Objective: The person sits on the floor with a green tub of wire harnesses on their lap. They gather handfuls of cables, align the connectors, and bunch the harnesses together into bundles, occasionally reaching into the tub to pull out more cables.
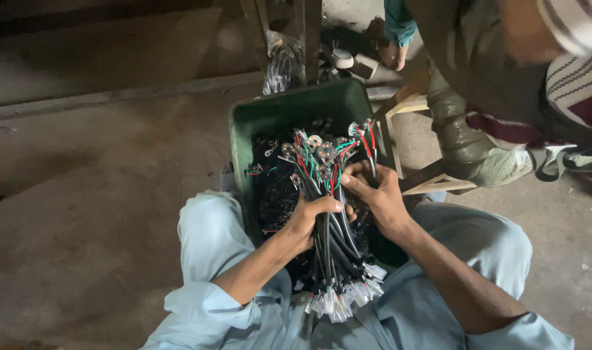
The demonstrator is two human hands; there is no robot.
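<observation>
While the left hand (307,219) clamps its fingers round a bundle of black cables (328,240) above the green crate (289,110), gathering them upright, the right hand (373,194) pinches their wired ends, fingers together.

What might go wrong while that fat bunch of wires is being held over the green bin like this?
The left hand grips a thick cable bundle only at its middle, so loose cables might slip out. The right hand pinches one wire among the tangled coloured ends; tugging may snag neighbours. Dropped pieces would vanish into the crowded green bin.
</observation>
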